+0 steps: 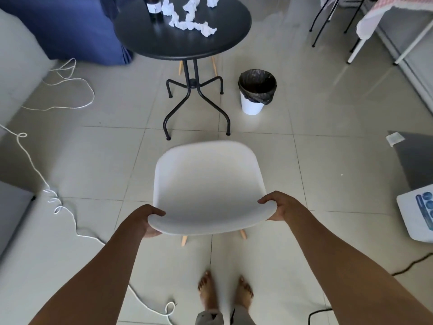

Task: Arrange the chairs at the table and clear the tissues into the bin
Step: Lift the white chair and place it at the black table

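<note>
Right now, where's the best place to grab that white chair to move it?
Grip the white chair by the top edge of its backrest, coming from behind, one hand at each corner. The left hand and right hand already do this, fingers curled over the thin rim. The shell is smooth, so the rim looks like the easiest hold.

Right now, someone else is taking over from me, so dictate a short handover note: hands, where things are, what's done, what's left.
Left hand and right hand: each has a grip on a corner of the white chair's backrest.
The chair faces the round black table but stands short of it.
Crumpled tissues all lie on the table, beside a dark bottle.
Lined bin stands on the floor to the right of the table, apparently empty.
Done: nothing finished.
Left: push the chair in, then bin the tissues.
</note>
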